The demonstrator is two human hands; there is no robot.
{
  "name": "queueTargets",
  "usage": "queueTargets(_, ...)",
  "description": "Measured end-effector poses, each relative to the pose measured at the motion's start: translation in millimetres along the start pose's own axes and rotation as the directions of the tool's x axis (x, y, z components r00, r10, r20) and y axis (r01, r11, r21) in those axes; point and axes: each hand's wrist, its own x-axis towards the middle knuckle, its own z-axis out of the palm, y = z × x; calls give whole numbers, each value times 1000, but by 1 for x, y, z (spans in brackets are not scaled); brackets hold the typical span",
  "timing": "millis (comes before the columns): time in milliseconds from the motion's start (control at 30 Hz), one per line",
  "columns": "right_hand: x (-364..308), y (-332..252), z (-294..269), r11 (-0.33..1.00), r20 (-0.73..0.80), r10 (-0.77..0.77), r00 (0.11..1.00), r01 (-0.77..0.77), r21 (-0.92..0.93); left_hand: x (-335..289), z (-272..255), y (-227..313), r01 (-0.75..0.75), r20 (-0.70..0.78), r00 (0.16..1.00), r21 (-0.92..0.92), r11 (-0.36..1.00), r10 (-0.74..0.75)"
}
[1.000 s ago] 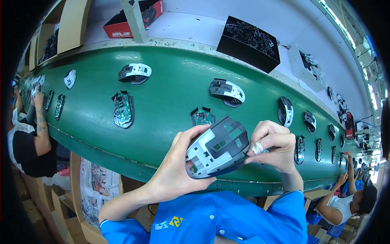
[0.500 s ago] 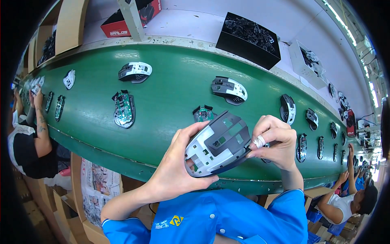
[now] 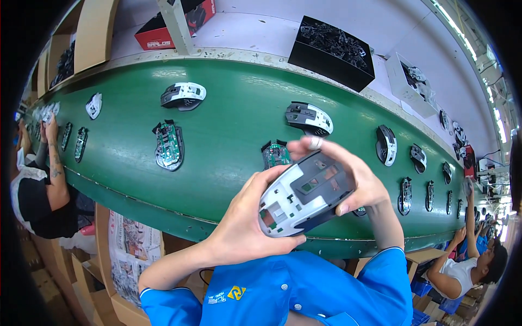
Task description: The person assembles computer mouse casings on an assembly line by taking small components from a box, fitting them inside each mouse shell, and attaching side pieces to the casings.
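Note:
A grey and white computer mouse top shell [image 3: 312,190] with several cut-outs is held tilted in front of my chest, over the near side of the belt. My left hand [image 3: 244,214] grips its white rear end, thumb along the near edge and fingers on the far side. My right hand [image 3: 356,174], with a white band round one finger, wraps over the dark front end, its thumb at the near edge. Its fingertips are slightly blurred. Just beyond the shell lies a mouse base with a green circuit board [image 3: 277,154], partly covered by my right hand.
The green belt [image 3: 234,119] carries more mouse shells [image 3: 184,96] in a far row and bases with circuit boards [image 3: 169,145] in a nearer row. A black box [image 3: 333,51] of parts stands behind the belt. Co-workers sit at the left [image 3: 41,201] and right [image 3: 462,271].
My right hand has gone from pinching the shell's front side edge to wrapping over its front end. The shell has shifted slightly right. Mice on the belt have moved a little to the right.

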Motion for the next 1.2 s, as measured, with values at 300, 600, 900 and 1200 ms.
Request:
queueTargets(300, -6, 20, 2, 975, -61, 29, 998, -15, 223, 3, -6, 2, -412, -56, 864, 493, 766, 500)
queueTargets(600, -7, 33, 2, 966, -160, 73, 984, -30, 257, 5, -2, -8, -173, -95, 971, 346, 922, 218)
queueTargets(900, -8, 30, 2, 998, -164, 22, 986, -33, -62, 16, 0, -21, -130, -123, 982, 99, 987, 141)
queueTargets(1200, 33, -50, -77, 700, -156, 22, 987, -127, -703, 27, -50, -12, 128, -77, 978, -512, 849, -194)
